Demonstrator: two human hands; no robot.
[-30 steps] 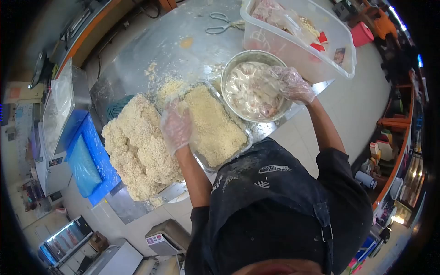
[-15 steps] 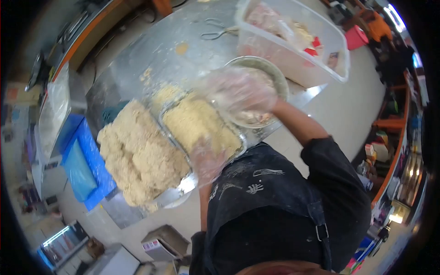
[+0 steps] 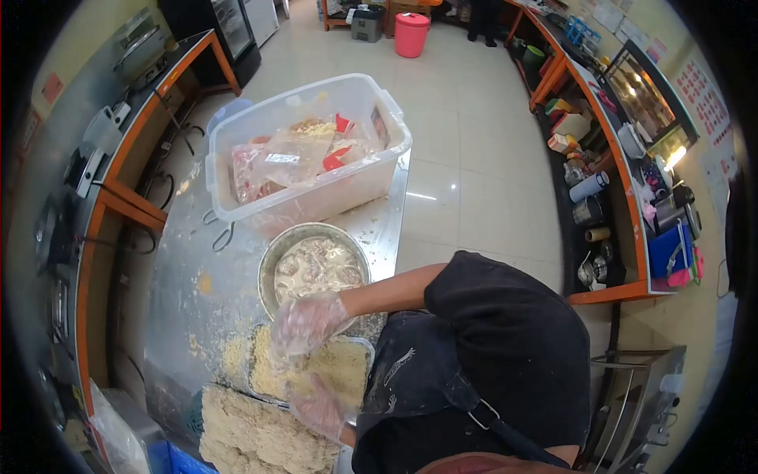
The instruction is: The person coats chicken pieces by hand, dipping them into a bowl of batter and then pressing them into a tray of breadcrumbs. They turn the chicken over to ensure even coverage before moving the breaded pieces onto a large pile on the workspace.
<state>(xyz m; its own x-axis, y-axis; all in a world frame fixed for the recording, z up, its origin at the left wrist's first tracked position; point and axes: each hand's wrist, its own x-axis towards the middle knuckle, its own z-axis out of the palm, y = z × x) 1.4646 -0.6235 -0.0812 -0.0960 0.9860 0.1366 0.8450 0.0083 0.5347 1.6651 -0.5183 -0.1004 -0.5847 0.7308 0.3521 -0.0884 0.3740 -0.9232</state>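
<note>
My right hand (image 3: 308,325), in a clear plastic glove, reaches over the near rim of a round metal bowl (image 3: 266,261) and the edge of a metal tray (image 3: 373,353). Its fingers curl downward; whatever they hold is hidden. Pieces of what looks like raw meat in pale wet batter (image 3: 320,265) fill the bowl. Yellowish crumbs (image 3: 343,365) lie in the tray. Low over these crumbs is my left hand (image 3: 318,407), gloved too, with its fingers stretched out. Beside the tray rises a large heap of crumb-coated pieces (image 3: 257,434), cut off by the view's lower edge.
A big translucent plastic bin (image 3: 316,204) with bagged food stands on the metal table (image 3: 178,316). Tongs or scissors (image 3: 223,235) lie beside it, and crumbs are scattered about. Shelves (image 3: 632,229) line the right side. A red bucket (image 3: 411,35) stands on the floor farther off.
The head view has swung round, so the bin, bowl and tray now appear lower and farther left. My right hand has moved off the bowl's middle to its edge beside the tray.
</note>
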